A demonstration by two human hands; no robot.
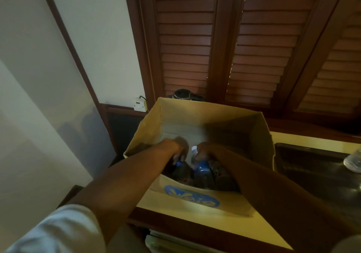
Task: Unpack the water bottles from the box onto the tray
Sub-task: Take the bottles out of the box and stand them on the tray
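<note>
An open cardboard box (195,116) with a blue logo on its near flap stands on a pale counter. Both my arms reach down into it. My left hand (178,145) is closed around the top of a water bottle (180,169) at the box's left. My right hand (205,151) grips the neck of a second bottle (202,171), whose white cap shows beside my fingers. More bottles lie dim in the box's right part. The dark tray (304,161) sits right of the box with one clear bottle (353,162) on it at the frame's right edge.
Brown louvred shutters (234,47) rise behind the counter. A black rounded appliance (183,94) stands behind the box, beside a white wall socket (140,104). The counter's wooden edge (175,227) runs below the box. A white wall is at the left.
</note>
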